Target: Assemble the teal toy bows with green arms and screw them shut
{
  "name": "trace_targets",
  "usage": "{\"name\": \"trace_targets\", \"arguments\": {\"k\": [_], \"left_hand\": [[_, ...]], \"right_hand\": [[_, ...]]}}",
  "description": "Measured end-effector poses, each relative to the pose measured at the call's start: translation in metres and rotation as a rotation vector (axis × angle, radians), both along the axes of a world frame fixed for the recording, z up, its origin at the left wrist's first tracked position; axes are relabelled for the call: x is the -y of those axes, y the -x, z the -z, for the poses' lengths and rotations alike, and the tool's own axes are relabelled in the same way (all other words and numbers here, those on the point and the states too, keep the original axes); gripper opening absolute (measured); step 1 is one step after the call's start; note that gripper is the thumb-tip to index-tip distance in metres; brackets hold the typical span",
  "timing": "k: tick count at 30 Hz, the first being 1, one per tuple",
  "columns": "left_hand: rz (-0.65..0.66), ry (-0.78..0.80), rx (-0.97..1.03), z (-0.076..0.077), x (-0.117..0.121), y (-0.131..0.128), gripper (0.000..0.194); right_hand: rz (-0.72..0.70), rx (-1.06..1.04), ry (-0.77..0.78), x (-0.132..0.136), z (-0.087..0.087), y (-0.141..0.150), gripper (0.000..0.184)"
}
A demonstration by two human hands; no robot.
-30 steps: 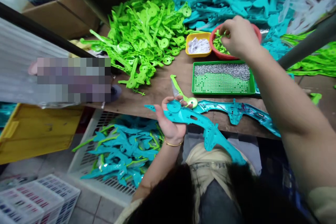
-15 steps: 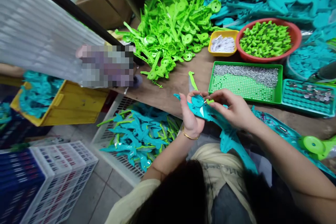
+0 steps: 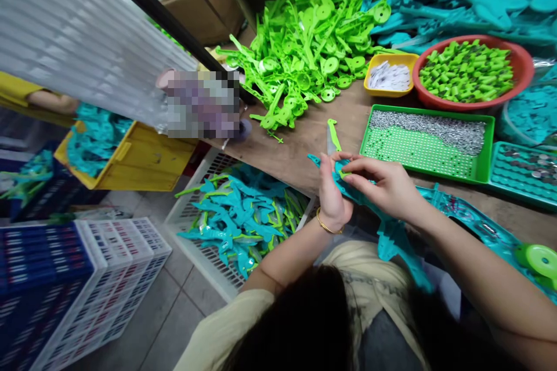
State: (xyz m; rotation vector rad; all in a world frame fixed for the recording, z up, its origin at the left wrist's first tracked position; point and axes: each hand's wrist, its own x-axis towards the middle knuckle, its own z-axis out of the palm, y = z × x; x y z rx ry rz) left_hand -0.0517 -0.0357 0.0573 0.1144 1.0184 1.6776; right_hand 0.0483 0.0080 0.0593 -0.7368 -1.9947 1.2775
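- Head view: a long teal plastic piece [image 3: 394,237] is between your hands, above your lap at the bench edge, its tail slanting down.
- Your left hand [image 3: 333,200] is wrapped around its upper end; a slack hold could let the tail twist it.
- Your right hand [image 3: 391,185] brings its fingertips together over a small green bit [image 3: 343,175]; whether they pinch or only press, I cannot tell. Because they cover the spot, an off-centre push might tilt it.
- Beside your right forearm, a second teal piece [image 3: 483,223] could be nudged by your elbow.
- Farther out, a hurried reach might tip the green tray [image 3: 400,148] of metal pins [image 3: 461,136].
- Below, left of your lap, anything dropped might vanish into the full white basket [image 3: 195,261].
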Motion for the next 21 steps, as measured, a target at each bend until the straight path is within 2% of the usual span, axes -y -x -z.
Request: {"name": "trace_targets", "arguments": {"k": [5,9,11,13,14,15,16,19,20,21], "left_hand": [[0.008,0.064,-0.040,0.004,-0.003,-0.006,0.049],[0.127,0.005,-0.122,0.004,-0.002,-0.002,0.052],[0.194,-0.053,-0.179,-0.002,0.000,0.009,0.054],[0.177,-0.139,-0.250,-0.011,-0.001,0.025,0.052],[0.150,-0.210,-0.280,-0.016,-0.003,0.035,0.051],[0.090,-0.304,-0.320,-0.021,-0.006,0.045,0.049],[0.051,-0.389,-0.352,-0.026,-0.010,0.054,0.045],[-0.018,-0.586,-0.413,-0.032,-0.022,0.072,0.034],[-0.019,-0.620,-0.427,-0.031,-0.026,0.073,0.039],[-0.001,-0.626,-0.438,-0.029,-0.027,0.071,0.049]], "right_hand": [[0.029,0.084,-0.070,0.002,0.002,0.001,0.008],[0.068,0.012,-0.101,0.009,0.003,-0.003,0.010],[0.118,0.008,-0.123,0.014,0.003,-0.016,0.022],[0.216,0.087,-0.088,0.020,0.003,-0.038,0.038],[0.238,0.146,-0.023,0.025,0.004,-0.050,0.042],[0.202,0.192,0.079,0.030,0.005,-0.062,0.043],[0.097,0.205,0.212,0.036,0.005,-0.073,0.042],[-0.365,0.047,0.659,0.052,0.005,-0.093,0.036],[-0.439,-0.003,0.740,0.056,0.003,-0.095,0.034],[-0.433,-0.018,0.755,0.058,0.001,-0.094,0.033]]}}
